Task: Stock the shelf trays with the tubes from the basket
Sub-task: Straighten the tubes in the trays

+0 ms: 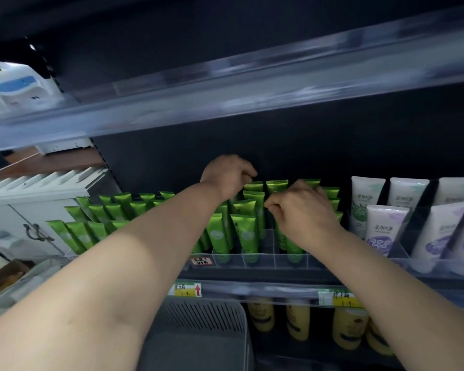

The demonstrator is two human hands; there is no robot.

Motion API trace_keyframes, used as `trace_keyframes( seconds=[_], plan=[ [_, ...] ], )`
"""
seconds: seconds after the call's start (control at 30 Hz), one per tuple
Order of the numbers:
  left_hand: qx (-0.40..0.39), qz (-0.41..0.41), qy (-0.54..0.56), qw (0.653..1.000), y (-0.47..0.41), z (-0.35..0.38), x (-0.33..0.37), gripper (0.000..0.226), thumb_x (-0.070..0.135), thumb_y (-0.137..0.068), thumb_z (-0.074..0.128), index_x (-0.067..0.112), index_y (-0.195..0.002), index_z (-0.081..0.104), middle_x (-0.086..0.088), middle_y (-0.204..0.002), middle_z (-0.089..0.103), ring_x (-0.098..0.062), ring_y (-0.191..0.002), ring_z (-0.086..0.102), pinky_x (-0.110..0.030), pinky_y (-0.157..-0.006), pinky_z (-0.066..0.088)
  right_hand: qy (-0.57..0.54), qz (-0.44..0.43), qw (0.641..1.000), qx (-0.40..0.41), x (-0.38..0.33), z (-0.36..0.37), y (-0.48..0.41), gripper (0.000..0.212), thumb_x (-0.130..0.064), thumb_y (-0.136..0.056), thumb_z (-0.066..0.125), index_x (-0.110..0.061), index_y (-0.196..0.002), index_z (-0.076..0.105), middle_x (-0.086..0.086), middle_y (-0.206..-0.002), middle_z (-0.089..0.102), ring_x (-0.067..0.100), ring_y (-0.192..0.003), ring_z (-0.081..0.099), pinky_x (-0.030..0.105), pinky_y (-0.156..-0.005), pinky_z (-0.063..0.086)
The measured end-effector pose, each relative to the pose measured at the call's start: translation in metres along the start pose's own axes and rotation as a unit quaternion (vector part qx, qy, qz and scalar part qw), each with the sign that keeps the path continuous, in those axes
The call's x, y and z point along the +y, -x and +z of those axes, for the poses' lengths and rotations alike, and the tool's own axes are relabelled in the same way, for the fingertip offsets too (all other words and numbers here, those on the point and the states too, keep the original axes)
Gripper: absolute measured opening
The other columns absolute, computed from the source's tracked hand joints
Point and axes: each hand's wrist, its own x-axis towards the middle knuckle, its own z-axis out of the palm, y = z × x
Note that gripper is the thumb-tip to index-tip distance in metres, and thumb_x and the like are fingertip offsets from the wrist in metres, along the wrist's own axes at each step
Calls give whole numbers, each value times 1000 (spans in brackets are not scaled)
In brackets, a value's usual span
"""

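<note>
Where both bare arms reach into the middle shelf, the green tubes (248, 232) stand cap-down in a clear divided tray (263, 259), packed in rows from front to back. An exact count is not possible, since the arms cover the middle of the block; roughly thirty crimped green tops show, about fifteen of them left of the left forearm. The left hand (227, 178) is curled over the back rows, fingers bent down onto a tube top, though I cannot tell whether it truly grips one. The right hand (303, 207) hangs just right of it with thumb and forefinger pinched together above the tubes; whether anything sits between them is hidden.

To the right, in a second clear tray (402, 253), stand six white tubes (386, 226): three in back with green print, three in front with purple print. Below the shelf lip hang two yellow price tags (186, 290), one on each side. Under them, four yellow bottles (296, 321) show on the lower shelf. One grey slotted basket (198, 317) sits beneath the left forearm, its inside out of view
</note>
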Motion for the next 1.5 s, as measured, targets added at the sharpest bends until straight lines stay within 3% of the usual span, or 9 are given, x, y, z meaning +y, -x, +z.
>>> trace_keyframes(
  seconds=[0.1, 0.2, 0.4, 0.83, 1.0, 1.13, 1.37, 1.5],
  plan=[
    [-49, 21, 45, 998, 8, -7, 3, 13, 28, -84, 71, 29, -97, 74, 14, -100, 71, -4, -93, 63, -24, -90, 49, 7, -5, 1000, -6, -3, -1, 0, 24, -32, -96, 46, -32, -102, 69, -5, -95, 69, 18, -108, 47, 39, -89, 35],
    [-99, 27, -7, 995, 14, -6, 4, 15, 25, -85, 70, 26, -100, 74, 11, -104, 70, -7, -95, 63, -25, -90, 48, 7, -5, 1000, -4, -5, -1, 1, 23, -32, -95, 48, -33, -104, 69, -5, -96, 69, 18, -110, 46, 39, -90, 34],
    [-52, 20, -102, 993, 16, 3, 3, 18, 20, -90, 61, 25, -104, 72, 7, -114, 68, -15, -108, 60, -31, -92, 48, 12, 3, 1000, -12, -1, -4, 6, 23, -33, -94, 50, -36, -110, 67, -9, -101, 68, 16, -115, 44, 38, -94, 32],
    [-33, -16, -46, 998, 26, -1, -1, 25, 21, -92, 61, 25, -116, 67, 3, -117, 66, -15, -107, 60, -23, -88, 43, 28, 7, 999, -13, -2, -6, 9, 27, -31, -92, 56, -36, -118, 62, -8, -111, 67, 17, -117, 45, 38, -96, 34],
    [-1, -4, -31, 1000, 32, -5, 2, 15, 26, -89, 64, 26, -103, 71, 4, -107, 69, -15, -102, 60, -27, -89, 47, 35, 20, 999, -18, 1, -7, 14, 31, -30, -91, 56, -36, -122, 59, -8, -118, 64, 18, -119, 47, 36, -96, 34],
    [-55, -4, -15, 998, 39, -12, 6, 15, 42, -81, 72, 29, -89, 71, 11, -97, 69, -9, -92, 61, -27, -84, 48, 51, 37, 998, -15, 3, -10, 18, 36, -29, -90, 57, -33, -126, 54, -4, -115, 65, 20, -116, 50, 38, -94, 36],
    [-90, -7, -39, 995, 43, -10, 7, 16, 23, -86, 69, 24, -101, 72, 9, -107, 70, -9, -100, 62, -24, -92, 46, 106, 74, 991, -20, 10, -10, 20, 33, -11, -83, 59, -31, -110, 62, -4, -98, 67, 20, -102, 56, 37, -85, 35],
    [-88, -15, -34, 995, 44, -9, 6, 15, 21, -86, 69, 24, -100, 73, 8, -107, 70, -9, -100, 62, -25, -93, 47, 114, 79, 989, -42, 9, -12, 18, 28, -18, -82, 66, -34, -105, 65, -7, -93, 67, 19, -96, 57, 37, -86, 32]
  ],
)
